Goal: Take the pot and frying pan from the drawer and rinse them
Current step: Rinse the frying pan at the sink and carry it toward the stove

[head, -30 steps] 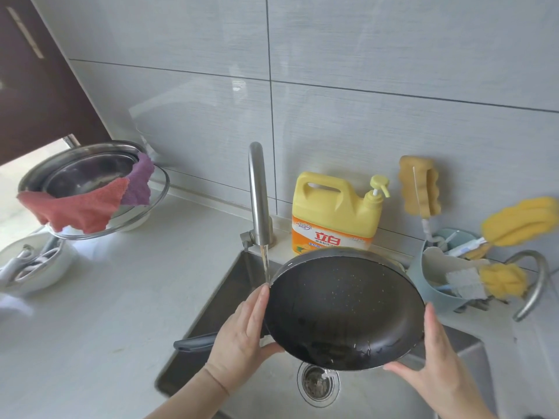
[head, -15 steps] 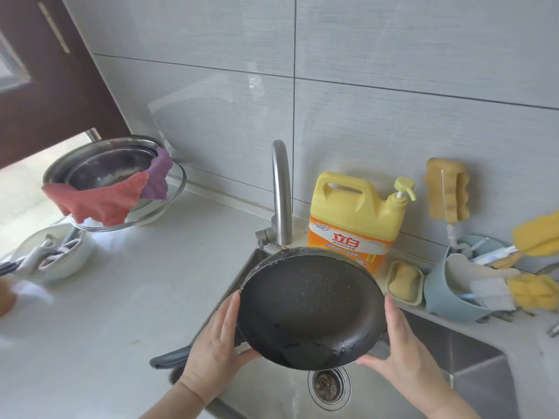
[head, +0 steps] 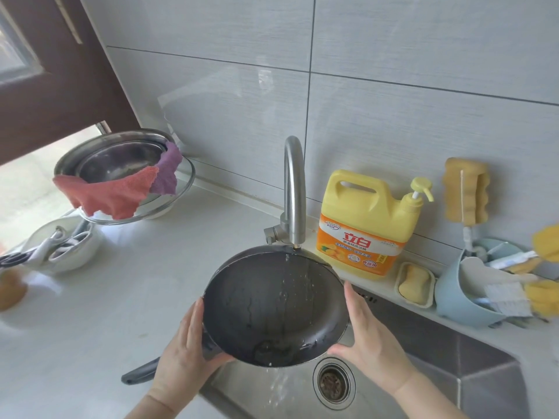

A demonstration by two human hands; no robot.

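At far left on the white bench (head: 127, 285), a stack of steel bowls (head: 121, 164) carries a red cloth (head: 112, 195) and a purple cloth (head: 166, 173). The left hand (head: 184, 358) lies with straight fingers against the left rim of the round black frying pan (head: 272, 306), which is tilted over the steel sink (head: 453, 373) under the curved steel tap (head: 293, 192); water runs down the pan. The right hand (head: 369, 337) presses the right rim likewise. A yellow detergent jug (head: 366, 222) stands behind.
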